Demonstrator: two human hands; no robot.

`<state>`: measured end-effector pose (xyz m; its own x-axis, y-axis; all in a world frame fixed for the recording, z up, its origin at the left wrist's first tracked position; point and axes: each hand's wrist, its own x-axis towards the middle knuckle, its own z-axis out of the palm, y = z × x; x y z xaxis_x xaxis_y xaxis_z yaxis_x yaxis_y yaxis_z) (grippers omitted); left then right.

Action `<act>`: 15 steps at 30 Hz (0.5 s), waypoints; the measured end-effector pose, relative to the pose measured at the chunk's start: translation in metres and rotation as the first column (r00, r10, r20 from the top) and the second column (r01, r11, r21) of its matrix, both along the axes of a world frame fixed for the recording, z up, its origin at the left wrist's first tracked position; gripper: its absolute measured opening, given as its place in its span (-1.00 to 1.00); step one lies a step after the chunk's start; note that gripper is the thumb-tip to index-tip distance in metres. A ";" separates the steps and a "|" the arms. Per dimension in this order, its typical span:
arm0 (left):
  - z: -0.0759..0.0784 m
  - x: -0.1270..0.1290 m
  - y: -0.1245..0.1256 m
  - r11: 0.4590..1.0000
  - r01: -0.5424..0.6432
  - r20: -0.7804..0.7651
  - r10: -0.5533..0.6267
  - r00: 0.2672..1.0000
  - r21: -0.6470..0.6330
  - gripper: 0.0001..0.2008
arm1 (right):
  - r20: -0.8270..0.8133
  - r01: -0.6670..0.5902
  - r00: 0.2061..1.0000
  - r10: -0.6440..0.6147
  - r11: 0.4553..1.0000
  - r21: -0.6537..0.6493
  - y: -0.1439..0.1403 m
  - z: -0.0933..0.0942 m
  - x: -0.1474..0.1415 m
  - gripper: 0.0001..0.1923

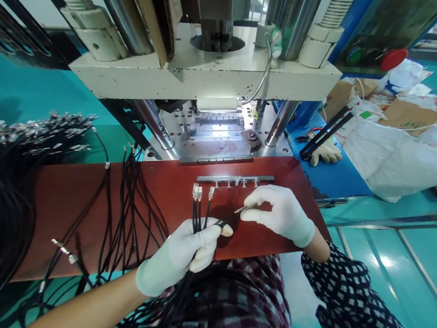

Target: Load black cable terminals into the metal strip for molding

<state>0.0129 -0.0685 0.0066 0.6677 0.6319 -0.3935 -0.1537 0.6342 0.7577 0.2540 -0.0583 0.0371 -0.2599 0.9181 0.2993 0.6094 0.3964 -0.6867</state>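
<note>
The gloved left hand (183, 255) is closed around a bundle of black cables (198, 218), their metal terminals pointing away. The gloved right hand (281, 210) pinches the tip of one cable (233, 216) just right of them, above the reddish-brown board (85, 198). A slim metal fixture bar (236, 178) lies beyond, before the press (211, 76).

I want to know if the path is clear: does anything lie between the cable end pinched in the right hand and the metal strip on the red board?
Nothing visible does. The right hand pinches one cable end just short of the metal strip; only bare red board lies between. The left hand grips the other cables.
</note>
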 end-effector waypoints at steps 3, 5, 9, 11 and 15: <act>-0.002 -0.001 0.000 1.000 -0.016 0.046 0.016 0.999 -0.003 -0.69 | 0.020 0.044 0.999 -0.045 0.998 0.034 -0.004 -0.003 -0.002 -0.78; -0.002 -0.002 0.000 1.000 -0.019 0.055 0.019 0.998 0.001 -0.70 | 0.047 0.032 0.998 -0.038 0.992 0.125 -0.004 -0.005 -0.004 -0.79; -0.001 -0.004 -0.003 1.000 -0.027 0.059 0.028 0.998 -0.011 -0.72 | 0.142 -0.050 0.990 0.009 0.954 0.295 -0.004 -0.009 -0.004 -0.82; 0.000 -0.005 -0.004 0.999 -0.026 0.077 0.029 0.997 -0.033 -0.73 | 0.174 -0.072 0.985 0.012 0.938 0.339 -0.004 -0.011 -0.004 -0.82; 0.000 -0.005 -0.001 0.992 0.049 0.219 -0.022 0.975 -0.116 -0.75 | 0.221 -0.106 0.975 -0.001 0.874 0.473 -0.008 -0.013 -0.003 -0.86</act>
<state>0.0075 -0.0700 0.0063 0.7666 0.5632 -0.3085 -0.2816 0.7265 0.6268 0.2506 -0.0666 0.0243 -0.4089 0.6579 0.6324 0.6852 0.6790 -0.2634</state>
